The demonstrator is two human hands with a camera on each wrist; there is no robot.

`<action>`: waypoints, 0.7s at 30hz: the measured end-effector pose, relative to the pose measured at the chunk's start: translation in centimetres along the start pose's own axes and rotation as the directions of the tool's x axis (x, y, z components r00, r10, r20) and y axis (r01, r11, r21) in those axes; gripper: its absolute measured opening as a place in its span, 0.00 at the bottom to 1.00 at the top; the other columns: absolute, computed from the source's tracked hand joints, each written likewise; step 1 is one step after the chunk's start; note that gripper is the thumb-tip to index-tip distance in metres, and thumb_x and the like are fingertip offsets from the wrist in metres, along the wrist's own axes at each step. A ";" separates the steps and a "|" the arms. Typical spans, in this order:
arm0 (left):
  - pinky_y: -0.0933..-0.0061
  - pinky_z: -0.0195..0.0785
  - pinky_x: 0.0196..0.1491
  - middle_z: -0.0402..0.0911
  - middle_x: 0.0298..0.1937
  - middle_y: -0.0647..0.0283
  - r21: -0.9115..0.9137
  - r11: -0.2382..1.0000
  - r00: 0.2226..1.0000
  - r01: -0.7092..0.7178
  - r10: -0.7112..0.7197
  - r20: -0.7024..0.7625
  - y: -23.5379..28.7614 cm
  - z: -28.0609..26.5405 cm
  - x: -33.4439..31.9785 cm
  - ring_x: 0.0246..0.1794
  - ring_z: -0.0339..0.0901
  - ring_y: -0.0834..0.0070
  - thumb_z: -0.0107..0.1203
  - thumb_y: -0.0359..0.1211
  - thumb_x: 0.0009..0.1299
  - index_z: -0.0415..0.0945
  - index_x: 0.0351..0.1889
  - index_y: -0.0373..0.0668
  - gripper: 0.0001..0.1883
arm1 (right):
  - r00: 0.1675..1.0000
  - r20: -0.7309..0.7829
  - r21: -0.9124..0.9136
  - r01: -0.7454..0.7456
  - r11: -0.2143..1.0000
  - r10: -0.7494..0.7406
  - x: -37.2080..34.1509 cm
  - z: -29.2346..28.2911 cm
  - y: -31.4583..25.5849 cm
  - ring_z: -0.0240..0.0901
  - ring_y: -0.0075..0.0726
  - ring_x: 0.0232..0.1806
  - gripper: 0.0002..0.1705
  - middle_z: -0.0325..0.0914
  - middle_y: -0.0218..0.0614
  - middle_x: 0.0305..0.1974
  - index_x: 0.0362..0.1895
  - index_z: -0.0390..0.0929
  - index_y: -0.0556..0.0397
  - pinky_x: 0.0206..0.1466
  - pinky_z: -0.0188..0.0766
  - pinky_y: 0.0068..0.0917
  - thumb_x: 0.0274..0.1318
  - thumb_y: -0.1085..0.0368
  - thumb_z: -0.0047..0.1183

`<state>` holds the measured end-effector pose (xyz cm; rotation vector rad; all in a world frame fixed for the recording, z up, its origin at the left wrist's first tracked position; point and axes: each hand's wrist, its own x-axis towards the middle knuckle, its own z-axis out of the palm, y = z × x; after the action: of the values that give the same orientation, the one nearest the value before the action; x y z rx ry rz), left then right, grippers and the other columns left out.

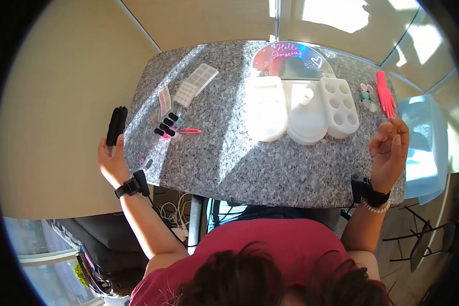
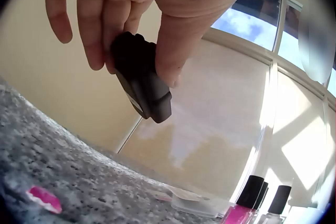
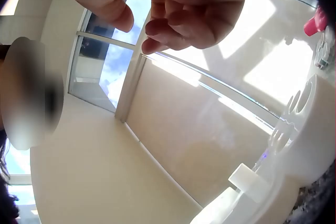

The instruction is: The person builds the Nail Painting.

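Note:
Between the thumb and fingers of my left hand (image 1: 113, 166) is a long black plastic object (image 1: 117, 125), held beyond the table's left edge; its exact kind I cannot tell. In the left wrist view this black object (image 2: 143, 85) has a notched, moulded lower end and its upper end sits against the fingers. Near that hand on the table are several nail polish bottles (image 1: 169, 125) with black caps and pink tweezers (image 1: 190, 131). My right hand (image 1: 390, 153) hovers at the table's right side, fingers loosely curled, holding nothing. A pink hand-shaped item (image 1: 384, 92) lies just beyond it.
A white organizer (image 1: 307, 115) with round holes and compartments stands centre right, a "Hello Gorgeous" mirror panel (image 1: 293, 58) behind it. Small round pots (image 1: 367, 97) lie at the right. Left of centre is a clear compartment box (image 1: 201, 77). A translucent blue bin (image 1: 423, 148) stands beyond the right edge.

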<state>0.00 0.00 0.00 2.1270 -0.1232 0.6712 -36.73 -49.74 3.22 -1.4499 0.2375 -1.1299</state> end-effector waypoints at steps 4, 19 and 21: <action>0.65 0.73 0.68 0.86 0.62 0.47 -0.150 0.977 0.976 0.149 -0.121 0.178 -10.0 -0.4 2.6 0.65 0.83 0.65 0.74 0.36 0.73 0.75 0.69 0.25 0.33 | 1.000 -0.030 0.030 0.004 1.000 -0.003 0.0 -0.6 0.5 0.64 0.21 0.27 0.19 0.75 0.35 0.36 0.64 0.73 0.57 0.29 0.64 0.20 0.82 0.58 0.43; 0.58 0.69 0.75 0.77 0.75 0.40 0.240 0.970 0.998 0.029 -0.043 0.054 -2.4 -0.4 0.5 0.74 0.77 0.52 0.72 0.45 0.74 0.73 0.72 0.26 0.38 | 0.998 -0.017 -0.049 -0.058 0.997 0.057 0.2 -1.8 1.4 0.67 0.20 0.27 0.15 0.77 0.33 0.36 0.59 0.78 0.54 0.29 0.63 0.19 0.83 0.61 0.44; 0.58 0.69 0.75 0.77 0.75 0.43 0.035 0.997 0.998 -0.066 0.066 -0.014 2.1 -0.3 -0.3 0.74 0.77 0.55 0.67 0.39 0.80 0.74 0.72 0.28 0.30 | 0.998 -0.006 -0.021 -0.061 0.998 0.061 0.3 -1.7 1.9 0.67 0.20 0.27 0.14 0.77 0.31 0.36 0.58 0.79 0.53 0.29 0.63 0.18 0.83 0.61 0.45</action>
<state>-1.02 -1.07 1.51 2.1583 -0.1751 0.7332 -36.99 -51.49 1.44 -1.4496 0.2962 -1.0845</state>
